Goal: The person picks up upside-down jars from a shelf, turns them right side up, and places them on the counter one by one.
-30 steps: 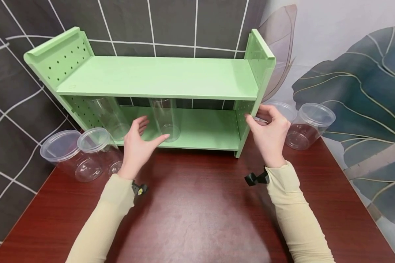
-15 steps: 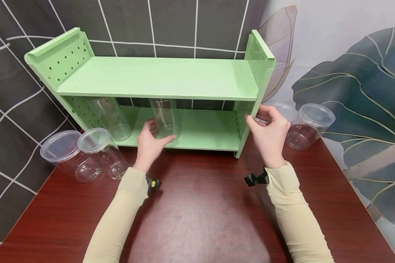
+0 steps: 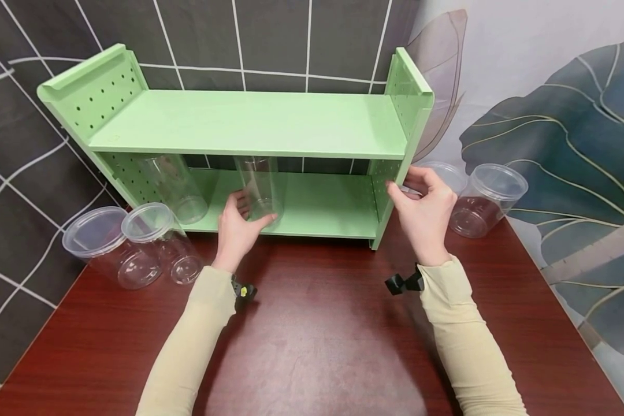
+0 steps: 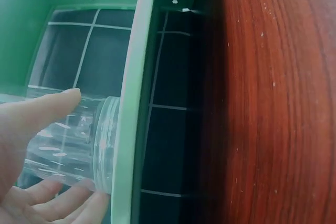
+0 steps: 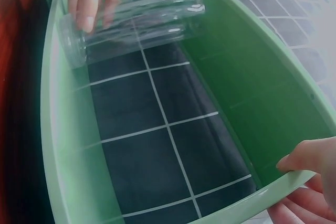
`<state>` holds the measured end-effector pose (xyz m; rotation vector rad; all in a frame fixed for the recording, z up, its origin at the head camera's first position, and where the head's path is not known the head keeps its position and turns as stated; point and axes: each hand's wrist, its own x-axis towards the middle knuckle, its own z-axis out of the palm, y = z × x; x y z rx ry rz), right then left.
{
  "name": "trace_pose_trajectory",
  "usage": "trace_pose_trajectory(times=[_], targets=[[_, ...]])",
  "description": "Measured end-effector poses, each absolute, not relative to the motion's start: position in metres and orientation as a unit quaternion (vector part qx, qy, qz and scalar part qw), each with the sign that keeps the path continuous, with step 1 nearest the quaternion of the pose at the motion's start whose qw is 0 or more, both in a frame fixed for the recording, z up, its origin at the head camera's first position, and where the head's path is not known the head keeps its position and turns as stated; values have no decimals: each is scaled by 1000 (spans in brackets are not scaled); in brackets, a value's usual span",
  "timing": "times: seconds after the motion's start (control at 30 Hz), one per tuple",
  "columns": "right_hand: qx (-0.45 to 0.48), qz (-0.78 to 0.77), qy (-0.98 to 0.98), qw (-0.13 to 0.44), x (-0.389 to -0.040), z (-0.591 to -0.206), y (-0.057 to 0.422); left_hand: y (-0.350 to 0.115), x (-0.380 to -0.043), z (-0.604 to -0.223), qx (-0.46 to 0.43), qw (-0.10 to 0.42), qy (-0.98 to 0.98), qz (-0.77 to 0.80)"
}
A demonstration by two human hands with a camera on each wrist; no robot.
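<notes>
Left hand [image 3: 239, 228], fingers wrapped round the middle jar [image 3: 262, 182]; right hand [image 3: 425, 212] grips the rack [image 3: 249, 118] at its right end. Squeeze lightly, jar upright, rack braced!

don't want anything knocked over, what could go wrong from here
The tall clear plastic cylindrical jar could tip if tugged, since the left hand holds it low. If lifted, its top might bump the pale green upper shelf above. If the right hand shifts the perforated green side panel it grips, that might knock the lidded clear round jar nearby.
</notes>
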<state>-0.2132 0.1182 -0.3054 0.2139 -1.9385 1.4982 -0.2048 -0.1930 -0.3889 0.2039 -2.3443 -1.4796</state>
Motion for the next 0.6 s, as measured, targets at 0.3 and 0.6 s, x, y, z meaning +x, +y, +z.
trace_pose_trajectory(times=[0.3, 0.6], targets=[[82, 572, -745, 333, -218, -311, 121, -195, -185, -388, 64, 174, -829, -528], [98, 571, -741, 339, -229, -325, 128, -196, -161, -387, 35, 184, -847, -498]])
